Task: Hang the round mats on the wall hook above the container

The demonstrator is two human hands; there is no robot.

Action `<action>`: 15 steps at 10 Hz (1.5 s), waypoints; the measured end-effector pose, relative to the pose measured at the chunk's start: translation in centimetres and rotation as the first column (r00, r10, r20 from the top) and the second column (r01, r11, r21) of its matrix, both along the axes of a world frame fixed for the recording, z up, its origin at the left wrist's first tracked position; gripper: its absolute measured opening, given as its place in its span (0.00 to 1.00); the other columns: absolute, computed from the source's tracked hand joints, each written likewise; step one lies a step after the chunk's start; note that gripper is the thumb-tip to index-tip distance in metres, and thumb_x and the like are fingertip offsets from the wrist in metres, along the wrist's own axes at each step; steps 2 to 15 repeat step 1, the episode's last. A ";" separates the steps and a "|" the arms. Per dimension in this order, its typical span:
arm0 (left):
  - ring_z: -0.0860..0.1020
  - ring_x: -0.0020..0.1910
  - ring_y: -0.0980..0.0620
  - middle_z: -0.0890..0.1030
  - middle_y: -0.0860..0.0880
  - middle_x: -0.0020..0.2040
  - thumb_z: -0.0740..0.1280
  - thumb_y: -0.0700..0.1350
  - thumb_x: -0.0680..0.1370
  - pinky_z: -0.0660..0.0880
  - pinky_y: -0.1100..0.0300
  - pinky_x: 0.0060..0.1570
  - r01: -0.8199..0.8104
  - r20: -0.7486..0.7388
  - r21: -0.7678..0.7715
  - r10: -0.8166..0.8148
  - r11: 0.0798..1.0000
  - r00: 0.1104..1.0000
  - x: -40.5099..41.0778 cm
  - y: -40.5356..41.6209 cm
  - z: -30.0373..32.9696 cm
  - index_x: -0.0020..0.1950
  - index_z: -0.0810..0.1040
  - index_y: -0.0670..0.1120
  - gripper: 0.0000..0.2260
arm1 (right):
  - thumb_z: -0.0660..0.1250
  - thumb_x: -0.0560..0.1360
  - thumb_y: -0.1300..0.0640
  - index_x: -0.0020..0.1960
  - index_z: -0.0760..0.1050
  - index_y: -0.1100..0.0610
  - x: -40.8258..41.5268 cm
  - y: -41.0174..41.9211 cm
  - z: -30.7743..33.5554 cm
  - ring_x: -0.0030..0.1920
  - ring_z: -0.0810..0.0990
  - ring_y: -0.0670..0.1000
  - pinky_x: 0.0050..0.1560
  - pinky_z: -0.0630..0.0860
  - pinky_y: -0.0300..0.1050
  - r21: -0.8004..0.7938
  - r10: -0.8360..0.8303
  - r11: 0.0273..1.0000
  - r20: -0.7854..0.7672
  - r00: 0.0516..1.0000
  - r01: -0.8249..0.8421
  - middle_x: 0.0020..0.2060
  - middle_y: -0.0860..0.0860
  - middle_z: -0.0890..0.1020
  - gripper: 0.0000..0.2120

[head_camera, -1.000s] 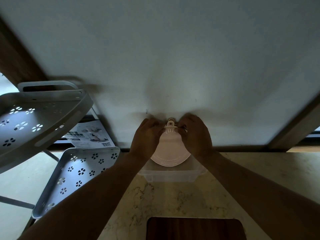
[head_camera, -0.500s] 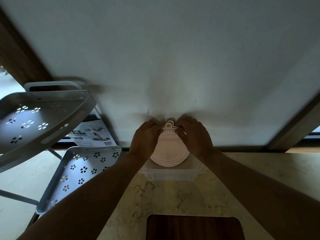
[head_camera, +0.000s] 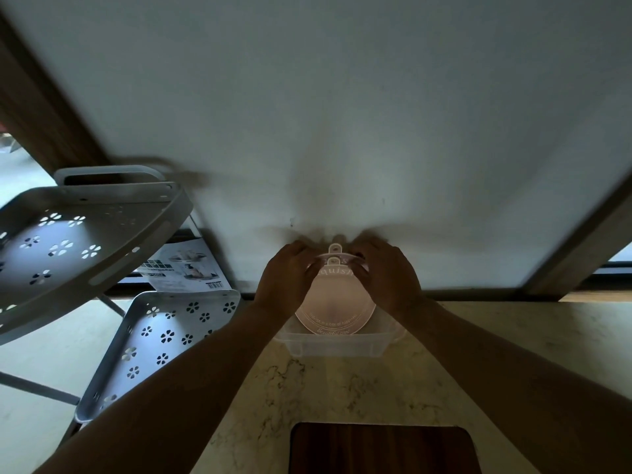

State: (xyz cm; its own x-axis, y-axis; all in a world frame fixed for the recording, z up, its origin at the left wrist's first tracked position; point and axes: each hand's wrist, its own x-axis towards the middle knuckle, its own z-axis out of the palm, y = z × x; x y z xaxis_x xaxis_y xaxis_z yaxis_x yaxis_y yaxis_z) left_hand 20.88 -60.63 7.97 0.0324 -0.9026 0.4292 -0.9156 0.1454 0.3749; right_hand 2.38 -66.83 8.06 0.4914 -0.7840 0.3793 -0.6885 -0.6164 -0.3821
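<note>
Wall (head_camera: 342, 114): round mats (head_camera: 337, 302) pinched between both hands' grip.

Dim white wall (head_camera: 342, 114); marble counter (head_camera: 342, 388)

Premises read as a domestic kitchen or utility corner. Evidence: a pale marble-veined counter (head_camera: 342, 388) set against a plain white wall (head_camera: 342, 114); a dark wooden board (head_camera: 379, 449) lying on the counter at the near edge; a clear plastic container (head_camera: 337, 343) at the wall; a grey tiered rack (head_camera: 85, 241) with flower-shaped cut-outs to the left; a printed product sheet (head_camera: 184, 271) leaning behind the rack.
</note>
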 end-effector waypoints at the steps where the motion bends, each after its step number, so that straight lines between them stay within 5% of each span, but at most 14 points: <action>1: 0.79 0.49 0.43 0.83 0.43 0.51 0.71 0.42 0.76 0.77 0.52 0.47 -0.015 0.014 -0.015 0.015 1.000 1.000 0.1 0.2 -0.1 0.56 0.82 0.44 0.10 | 0.70 0.75 0.55 0.55 0.78 0.59 -0.2 0.0 -0.1 0.49 0.81 0.59 0.49 0.78 0.54 0.004 -0.020 1.000 0.015 1.000 0.020 0.51 0.57 0.82 0.11; 15: 0.79 0.49 0.43 0.83 0.43 0.51 0.71 0.42 0.76 0.77 0.52 0.47 -0.015 0.014 -0.015 0.015 1.000 1.000 0.1 0.2 -0.1 0.56 0.82 0.44 0.10 | 0.70 0.75 0.55 0.55 0.78 0.59 -0.2 0.0 -0.1 0.49 0.81 0.59 0.49 0.78 0.54 0.004 -0.020 1.000 0.015 1.000 0.020 0.51 0.57 0.82 0.11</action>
